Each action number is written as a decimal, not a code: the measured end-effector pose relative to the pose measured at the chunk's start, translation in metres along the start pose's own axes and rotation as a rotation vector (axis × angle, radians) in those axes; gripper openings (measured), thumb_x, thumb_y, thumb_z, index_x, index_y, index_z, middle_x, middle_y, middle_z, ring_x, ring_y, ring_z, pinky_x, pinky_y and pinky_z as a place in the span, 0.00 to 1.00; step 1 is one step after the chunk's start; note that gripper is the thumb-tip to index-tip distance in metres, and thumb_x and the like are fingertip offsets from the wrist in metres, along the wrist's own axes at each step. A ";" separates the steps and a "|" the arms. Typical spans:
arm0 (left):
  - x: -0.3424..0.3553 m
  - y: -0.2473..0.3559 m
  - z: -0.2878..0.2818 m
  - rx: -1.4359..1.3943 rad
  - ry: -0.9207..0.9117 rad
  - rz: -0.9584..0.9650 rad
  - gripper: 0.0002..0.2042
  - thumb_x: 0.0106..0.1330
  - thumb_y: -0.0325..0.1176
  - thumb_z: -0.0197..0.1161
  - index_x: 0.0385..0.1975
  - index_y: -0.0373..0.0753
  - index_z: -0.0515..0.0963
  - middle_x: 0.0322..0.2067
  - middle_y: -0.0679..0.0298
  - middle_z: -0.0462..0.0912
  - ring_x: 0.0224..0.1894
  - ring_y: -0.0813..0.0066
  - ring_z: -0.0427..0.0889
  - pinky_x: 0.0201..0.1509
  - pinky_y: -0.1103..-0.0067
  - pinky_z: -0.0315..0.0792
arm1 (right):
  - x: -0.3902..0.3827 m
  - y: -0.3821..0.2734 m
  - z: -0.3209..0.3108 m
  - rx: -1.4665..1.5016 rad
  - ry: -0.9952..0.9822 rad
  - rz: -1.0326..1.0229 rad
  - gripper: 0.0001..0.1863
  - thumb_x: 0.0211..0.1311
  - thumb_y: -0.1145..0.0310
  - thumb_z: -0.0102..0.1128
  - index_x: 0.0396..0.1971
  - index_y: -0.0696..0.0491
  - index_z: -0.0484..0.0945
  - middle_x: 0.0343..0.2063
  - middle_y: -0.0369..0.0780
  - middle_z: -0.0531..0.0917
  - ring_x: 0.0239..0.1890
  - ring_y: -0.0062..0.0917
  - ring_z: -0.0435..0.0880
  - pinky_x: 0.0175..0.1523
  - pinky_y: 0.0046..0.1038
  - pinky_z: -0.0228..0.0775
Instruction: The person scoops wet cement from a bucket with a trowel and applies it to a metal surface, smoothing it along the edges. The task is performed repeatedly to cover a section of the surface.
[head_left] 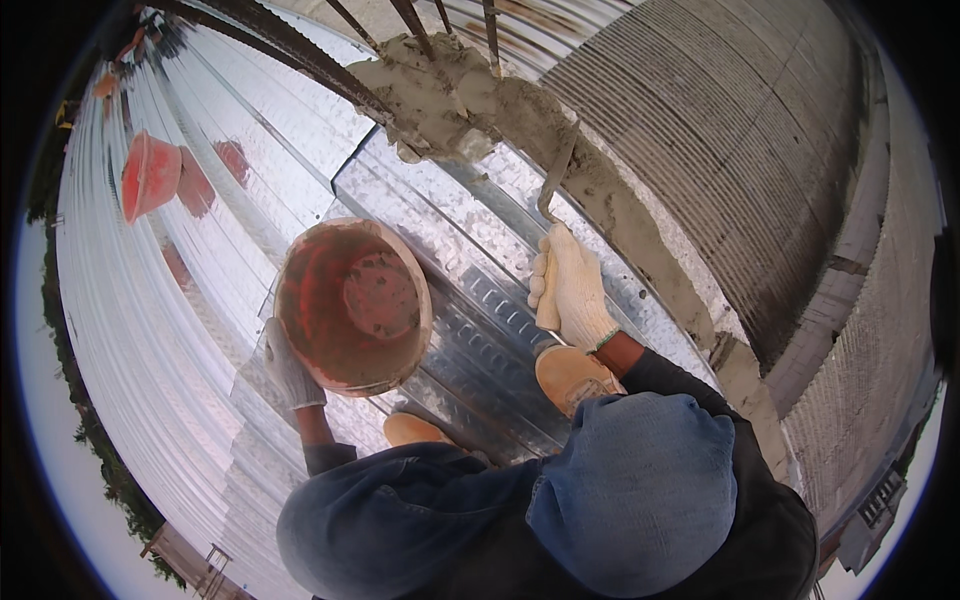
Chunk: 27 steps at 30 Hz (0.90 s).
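My left hand (286,365), in a pale work glove, grips the near left side of a red bucket (424,300). The bucket's mouth faces up at me, and grey mortar coats its inside and bottom. In my gloved right hand (572,285) is the handle of a trowel (562,165). Its blade lies at the strip of wet mortar (610,190) that runs along the edge of the metal sheet. A thicker heap of mortar (450,95) surrounds the foot of several rebars at the top.
Shiny corrugated metal decking (180,330) spreads to the left, with another red bucket (152,176) lying farther off. Rusty rebars (290,50) jut up at the far side. Right of the mortar lies a grey ribbed surface (720,150). My tan shoes (572,378) stand on the decking.
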<state>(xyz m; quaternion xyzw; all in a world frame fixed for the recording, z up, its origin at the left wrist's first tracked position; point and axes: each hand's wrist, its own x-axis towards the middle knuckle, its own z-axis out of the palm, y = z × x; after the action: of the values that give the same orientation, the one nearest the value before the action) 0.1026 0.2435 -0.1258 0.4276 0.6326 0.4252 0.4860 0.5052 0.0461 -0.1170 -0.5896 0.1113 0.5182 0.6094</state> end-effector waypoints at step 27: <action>0.001 -0.012 -0.028 0.155 0.050 -0.005 0.22 0.87 0.47 0.61 0.59 0.31 0.85 0.52 0.60 0.90 0.48 0.71 0.89 0.52 0.74 0.84 | 0.156 -0.247 -0.083 -2.207 -0.767 -0.601 0.25 0.82 0.48 0.56 0.41 0.59 0.84 0.31 0.54 0.86 0.38 0.55 0.87 0.48 0.53 0.79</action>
<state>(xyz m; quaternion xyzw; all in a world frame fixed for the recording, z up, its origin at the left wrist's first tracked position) 0.0733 0.2374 -0.1331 0.4517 0.6764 0.3844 0.4366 0.8016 0.1122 -0.1081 -0.6029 -0.7216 0.3132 -0.1332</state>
